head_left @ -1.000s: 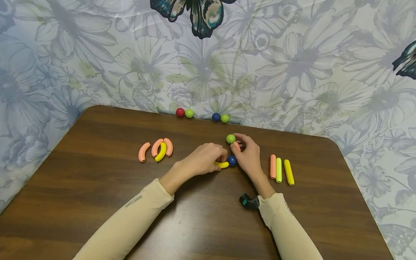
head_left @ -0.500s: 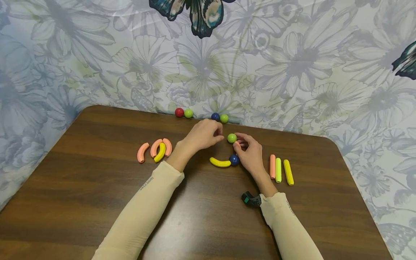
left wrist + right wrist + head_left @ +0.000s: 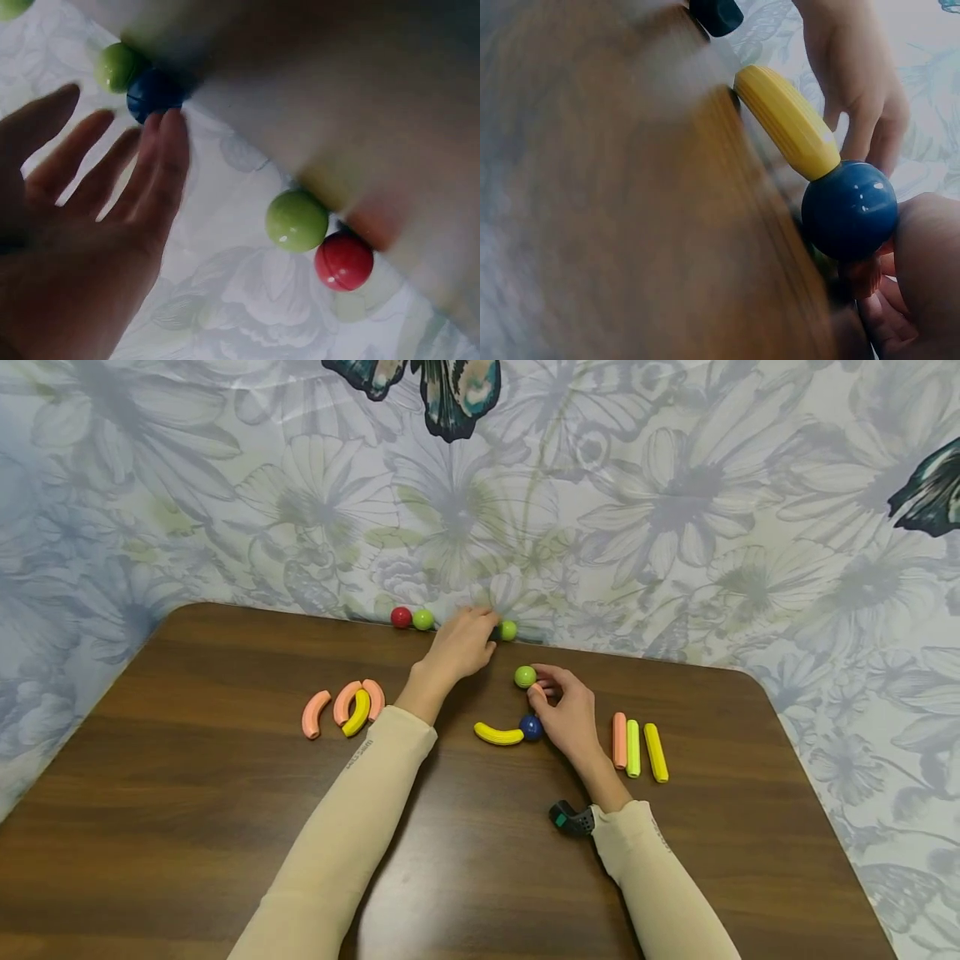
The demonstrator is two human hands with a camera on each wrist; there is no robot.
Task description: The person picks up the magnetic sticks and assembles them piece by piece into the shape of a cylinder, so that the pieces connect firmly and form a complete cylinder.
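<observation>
My left hand (image 3: pixel 461 643) reaches to the table's far edge. In the left wrist view its fingers are extended, their tips at a blue ball (image 3: pixel 154 96) beside a green ball (image 3: pixel 118 67); whether they touch the blue one I cannot tell. My right hand (image 3: pixel 570 714) pinches a pink stick (image 3: pixel 537 692), mostly hidden by the fingers, between a green ball (image 3: pixel 525 677) and a nearer blue ball (image 3: pixel 531 727). A curved yellow stick (image 3: pixel 498 734) meets that blue ball end-on, as the right wrist view also shows.
Along the back edge sit a red ball (image 3: pixel 401 617) and a green ball (image 3: pixel 423 620). Several curved pieces, pink (image 3: pixel 316 714) and yellow (image 3: pixel 357 713), lie left. Straight pink (image 3: pixel 619 740), lime (image 3: pixel 633 749) and yellow (image 3: pixel 656 752) sticks lie right. A patterned cloth (image 3: pixel 675 527) hangs behind.
My left hand has let go of the curved yellow stick and moved away to the blue ball at the back edge. My right hand stays in place with the pink stick.
</observation>
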